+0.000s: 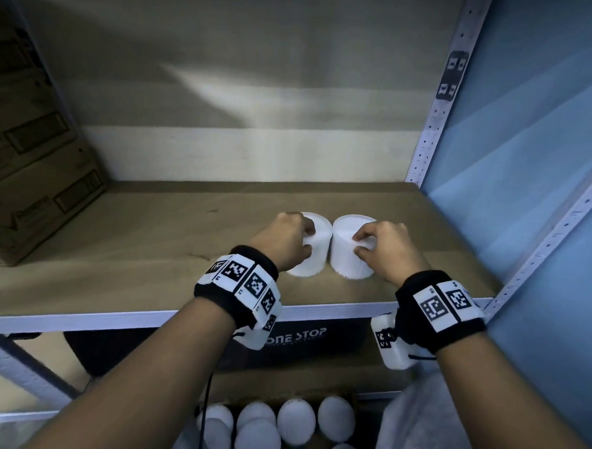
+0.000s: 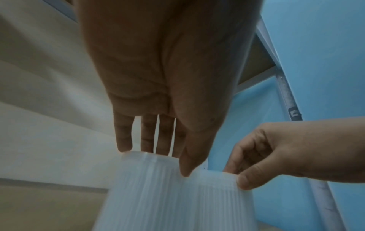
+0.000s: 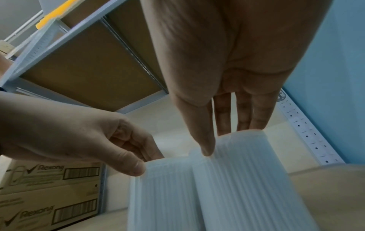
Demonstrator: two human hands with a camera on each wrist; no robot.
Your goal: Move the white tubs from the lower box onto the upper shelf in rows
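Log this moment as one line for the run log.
step: placing pair | left hand: grips left tub | right hand: grips right tub | tubs: side by side on upper shelf

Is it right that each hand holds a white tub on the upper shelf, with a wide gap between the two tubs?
Not quite. The left hand and right hand each hold a white tub on the upper shelf, but the left tub and right tub stand side by side, touching or nearly so. The head view shows it.
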